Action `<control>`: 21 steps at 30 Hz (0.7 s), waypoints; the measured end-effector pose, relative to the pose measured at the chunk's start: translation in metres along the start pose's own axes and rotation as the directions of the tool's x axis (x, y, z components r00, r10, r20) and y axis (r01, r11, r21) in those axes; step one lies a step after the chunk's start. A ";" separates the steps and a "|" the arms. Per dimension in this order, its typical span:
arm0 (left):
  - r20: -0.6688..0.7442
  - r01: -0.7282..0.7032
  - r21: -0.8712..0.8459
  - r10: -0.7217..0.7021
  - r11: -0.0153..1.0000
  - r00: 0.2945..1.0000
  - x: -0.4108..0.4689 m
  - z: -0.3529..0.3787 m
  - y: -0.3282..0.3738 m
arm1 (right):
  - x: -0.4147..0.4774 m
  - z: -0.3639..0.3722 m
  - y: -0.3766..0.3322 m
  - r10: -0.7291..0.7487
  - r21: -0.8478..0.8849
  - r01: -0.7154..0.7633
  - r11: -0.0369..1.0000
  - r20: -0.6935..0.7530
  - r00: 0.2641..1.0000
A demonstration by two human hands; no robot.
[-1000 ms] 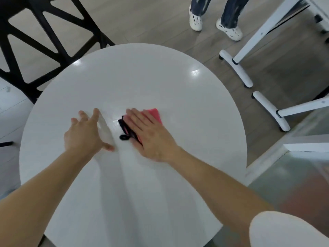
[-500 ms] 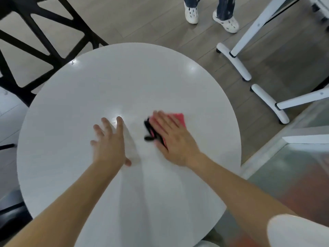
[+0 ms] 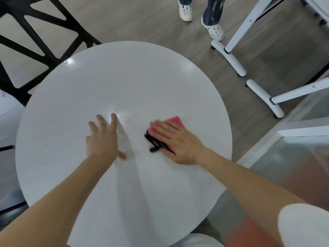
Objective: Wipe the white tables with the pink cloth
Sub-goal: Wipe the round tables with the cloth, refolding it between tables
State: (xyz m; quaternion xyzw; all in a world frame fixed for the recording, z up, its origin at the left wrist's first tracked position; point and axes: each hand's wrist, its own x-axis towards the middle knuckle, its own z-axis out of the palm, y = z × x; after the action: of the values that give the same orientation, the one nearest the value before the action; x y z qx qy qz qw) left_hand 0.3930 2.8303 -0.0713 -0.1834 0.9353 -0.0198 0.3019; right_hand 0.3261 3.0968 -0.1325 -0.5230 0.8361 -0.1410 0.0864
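Wide room lay toward twelve on the round white tabletop. Near its three o'clock rim the right grip pressed flat-fingered on the folded pink cloth; the left grip lay open.

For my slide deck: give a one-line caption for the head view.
Wiping: right hand presses the pink cloth on a round white table, left hand spread beside it.
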 end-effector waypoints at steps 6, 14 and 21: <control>-0.046 -0.018 0.040 0.020 0.999 0.999 0.006 0.004 -0.004 | 0.010 -0.035 0.125 0.499 -0.122 -0.522 0.844 -0.178 0.848; -0.088 -0.029 0.141 0.042 0.990 0.995 -0.008 -0.004 0.006 | -0.021 0.014 -0.030 0.216 -0.070 -0.220 0.973 -0.063 0.974; -0.129 -0.217 0.218 0.248 0.952 0.960 -0.045 0.006 0.044 | -0.029 -0.034 0.112 0.521 -0.127 -0.541 0.832 -0.158 0.839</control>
State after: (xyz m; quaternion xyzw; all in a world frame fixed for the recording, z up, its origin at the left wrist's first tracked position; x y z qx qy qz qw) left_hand 0.4152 2.8877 -0.0577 -0.0381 0.9641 -0.0929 0.2459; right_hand 0.2339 3.1741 -0.1369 -0.2661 0.9608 -0.0714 0.0290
